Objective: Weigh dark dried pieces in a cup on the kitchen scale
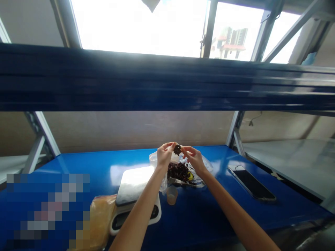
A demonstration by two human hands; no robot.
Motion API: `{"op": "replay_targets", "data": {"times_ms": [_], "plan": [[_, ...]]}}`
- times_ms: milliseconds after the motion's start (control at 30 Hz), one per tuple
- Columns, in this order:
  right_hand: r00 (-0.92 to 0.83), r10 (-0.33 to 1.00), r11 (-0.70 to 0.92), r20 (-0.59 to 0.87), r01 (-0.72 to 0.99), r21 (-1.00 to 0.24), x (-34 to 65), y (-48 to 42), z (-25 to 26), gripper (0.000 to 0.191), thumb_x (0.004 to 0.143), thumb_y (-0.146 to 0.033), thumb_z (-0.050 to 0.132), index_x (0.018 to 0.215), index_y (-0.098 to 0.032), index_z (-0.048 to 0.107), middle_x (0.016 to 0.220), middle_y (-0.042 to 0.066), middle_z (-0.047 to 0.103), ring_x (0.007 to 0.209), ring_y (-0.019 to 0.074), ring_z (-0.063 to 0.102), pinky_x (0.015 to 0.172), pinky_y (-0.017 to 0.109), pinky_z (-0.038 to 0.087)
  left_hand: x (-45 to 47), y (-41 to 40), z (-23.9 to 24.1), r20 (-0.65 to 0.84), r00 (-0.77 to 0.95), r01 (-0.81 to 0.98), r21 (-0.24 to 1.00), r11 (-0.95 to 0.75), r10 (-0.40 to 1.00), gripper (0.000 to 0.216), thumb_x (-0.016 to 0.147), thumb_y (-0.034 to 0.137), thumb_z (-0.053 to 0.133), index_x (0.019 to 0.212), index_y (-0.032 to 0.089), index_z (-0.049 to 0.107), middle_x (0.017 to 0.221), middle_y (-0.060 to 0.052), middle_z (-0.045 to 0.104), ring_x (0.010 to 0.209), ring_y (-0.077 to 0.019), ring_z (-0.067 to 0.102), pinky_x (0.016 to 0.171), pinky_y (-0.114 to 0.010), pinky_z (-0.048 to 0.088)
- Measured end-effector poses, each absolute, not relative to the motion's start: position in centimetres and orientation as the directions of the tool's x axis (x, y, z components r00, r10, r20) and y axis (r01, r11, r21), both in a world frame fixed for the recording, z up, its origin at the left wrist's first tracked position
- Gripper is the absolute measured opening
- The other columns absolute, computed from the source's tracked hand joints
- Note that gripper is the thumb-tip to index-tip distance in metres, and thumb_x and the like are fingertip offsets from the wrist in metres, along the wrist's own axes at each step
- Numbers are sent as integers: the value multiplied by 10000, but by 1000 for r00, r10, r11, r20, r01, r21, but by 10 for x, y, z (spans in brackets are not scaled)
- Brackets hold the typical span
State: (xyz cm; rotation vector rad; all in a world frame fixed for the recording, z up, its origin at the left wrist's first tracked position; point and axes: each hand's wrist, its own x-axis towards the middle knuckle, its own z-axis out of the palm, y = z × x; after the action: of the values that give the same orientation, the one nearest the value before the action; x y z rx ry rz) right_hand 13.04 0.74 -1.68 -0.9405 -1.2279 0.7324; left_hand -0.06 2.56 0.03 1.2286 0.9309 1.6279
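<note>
Both hands are raised at the middle of the view, their fingertips pinching a small dark, ragged, dried-looking piece (pixel 177 150). My left hand (pixel 166 153) grips its left edge, and my right hand (pixel 193 157) grips its right edge. Just below them lies a heap of similar dark brown pieces (pixel 179 170) on an opened clear plastic bag (pixel 206 167), with a yellow spot at the heap's right side. A small translucent cup (pixel 172 196) stands in front of the bag. What exactly the dark pieces are cannot be made out.
A white kitchen scale (pixel 133 184) stands left of the bag, partly behind my left forearm. Beside it lies a zip bag of yellowish material (pixel 102 216). A phone (pixel 251 183) rests at the right on the blue shelf (pixel 89 164). A blue shelf beam (pixel 157 83) crosses above.
</note>
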Motion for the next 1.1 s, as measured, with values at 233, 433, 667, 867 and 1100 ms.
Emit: {"op": "replay_targets", "data": {"times_ms": [233,433,667,867,1100], "plan": [[176,897,415,405,-20,-910,128,7,-18,434,584,-574,732,769,-183,698,764,43,676,530,130,553,392,223,350,-5,27,1,300,-102,-260,912,-317,948,268,624,391,748,754,158,726,814,-83,728,789,-195,641,761,-306,460],[376,872,382,313,-125,-916,135,11,-14,403,568,-545,746,795,-214,708,806,21,668,589,111,525,440,209,333,-11,27,5,259,-167,-302,905,-300,951,310,610,398,767,802,159,723,911,-99,731,928,-210,637,838,-311,450],[338,902,346,267,-200,-917,135,9,-13,373,561,-532,760,781,-237,696,806,5,651,679,128,527,522,216,364,-8,20,5,238,-10,-243,942,-233,971,410,640,396,766,960,146,710,957,-121,723,911,-209,656,805,-307,479],[255,917,359,306,-192,-914,137,10,-13,403,556,-574,759,780,-246,688,854,17,675,821,182,576,639,266,436,-5,20,1,319,69,-206,932,-300,945,492,665,444,743,1061,160,685,864,-94,735,832,-197,671,743,-285,491],[211,902,401,376,-92,-911,133,9,-17,412,578,-572,752,779,-216,696,826,33,694,778,186,617,655,299,487,-3,20,2,392,37,-225,899,-375,919,349,662,465,725,846,169,727,845,-79,733,786,-192,665,718,-276,482]]}}
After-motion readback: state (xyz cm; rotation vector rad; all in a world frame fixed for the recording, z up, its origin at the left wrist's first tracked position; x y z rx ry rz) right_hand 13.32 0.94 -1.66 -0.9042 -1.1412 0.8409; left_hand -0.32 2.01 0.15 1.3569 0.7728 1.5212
